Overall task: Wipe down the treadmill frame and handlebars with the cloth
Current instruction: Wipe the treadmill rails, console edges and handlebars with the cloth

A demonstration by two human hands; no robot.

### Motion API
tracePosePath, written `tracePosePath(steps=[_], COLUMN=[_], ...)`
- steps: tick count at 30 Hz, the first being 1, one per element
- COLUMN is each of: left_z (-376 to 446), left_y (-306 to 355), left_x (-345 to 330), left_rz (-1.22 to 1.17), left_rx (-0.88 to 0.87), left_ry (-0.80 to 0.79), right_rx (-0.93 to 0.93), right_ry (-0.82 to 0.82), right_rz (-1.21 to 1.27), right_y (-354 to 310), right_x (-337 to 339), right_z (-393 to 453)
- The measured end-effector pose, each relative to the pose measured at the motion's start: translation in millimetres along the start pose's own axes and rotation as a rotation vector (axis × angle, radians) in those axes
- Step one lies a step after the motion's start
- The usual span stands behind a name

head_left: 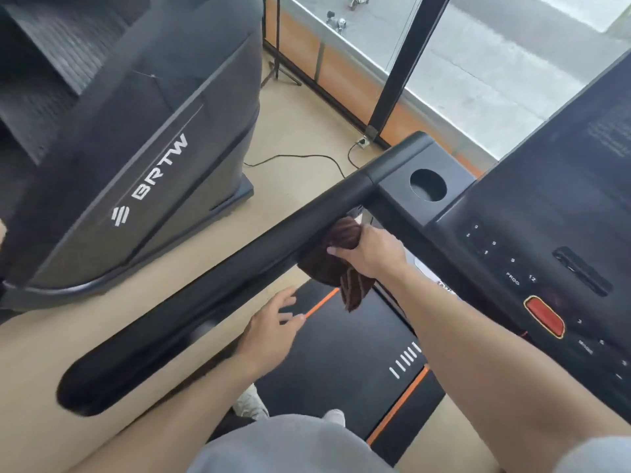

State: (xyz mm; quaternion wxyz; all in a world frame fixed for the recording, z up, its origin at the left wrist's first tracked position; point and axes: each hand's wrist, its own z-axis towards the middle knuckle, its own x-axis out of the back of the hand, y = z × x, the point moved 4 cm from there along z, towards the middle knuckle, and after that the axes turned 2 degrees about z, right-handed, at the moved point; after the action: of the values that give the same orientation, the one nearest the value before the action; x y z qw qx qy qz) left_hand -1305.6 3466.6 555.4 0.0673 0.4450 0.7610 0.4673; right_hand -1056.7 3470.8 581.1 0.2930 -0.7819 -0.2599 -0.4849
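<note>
The treadmill's black left handlebar [211, 285] runs diagonally from lower left up to the console [532, 213]. My right hand [367, 252] grips a dark brown cloth [336, 264] and presses it against the underside of the handlebar, close to where the bar joins the console. A tail of the cloth hangs down over the belt. My left hand [273, 324] hovers below the bar with fingers spread, holding nothing and touching nothing.
The black belt with orange stripes [351, 349] lies below, with my shoes on it. A grey BRTW machine [136, 158] stands close on the left. A cable [307, 158] crosses the beige floor. A cup holder [428, 185] and red stop button [544, 315] sit on the console.
</note>
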Motion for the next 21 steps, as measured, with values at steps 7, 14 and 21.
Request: tracePosePath(steps=[7,14,21], left_z=[-23,-33,-51], left_y=[13,54,52], left_x=[-32,-90,-148], left_rz=[0.064,0.060,0.050], left_rx=[0.020,-0.085,-0.063], left_ry=[0.019,0.000,-0.040], right_rx=[-0.012,0.037,0.015], right_ry=[-0.433,-0.518,-0.178], right_rz=[0.531,0.151,-0.012], right_y=[44,116,178], right_x=[1,3,-12], right_z=[1,-68,-141])
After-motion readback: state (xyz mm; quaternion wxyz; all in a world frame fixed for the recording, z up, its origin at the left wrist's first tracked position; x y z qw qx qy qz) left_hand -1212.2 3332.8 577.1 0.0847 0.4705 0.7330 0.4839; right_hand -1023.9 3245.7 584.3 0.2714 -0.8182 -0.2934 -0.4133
